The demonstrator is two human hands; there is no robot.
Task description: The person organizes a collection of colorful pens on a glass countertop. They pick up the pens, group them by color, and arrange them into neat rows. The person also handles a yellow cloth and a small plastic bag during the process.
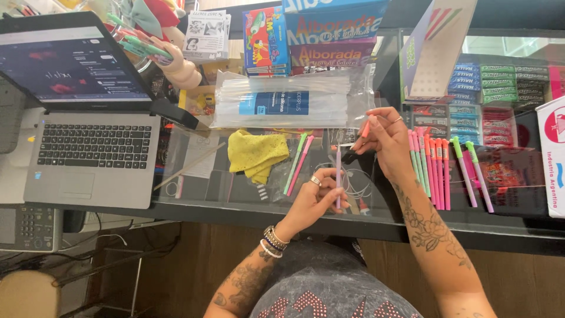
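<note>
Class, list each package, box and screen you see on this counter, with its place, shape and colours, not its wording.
Laptop screen: far left, dark, tilted.
Clear bag: centre, long, blue label.
Stacked boxes: top centre, blue and red.
Colourful box: beside them, upright.
White carton: right edge, red mark.
Gum packs: under glass, blue, green rows.

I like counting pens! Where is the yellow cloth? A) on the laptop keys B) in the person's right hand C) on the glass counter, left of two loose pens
C: the yellow cloth lies crumpled on the glass counter, left of two loose pens.
</note>
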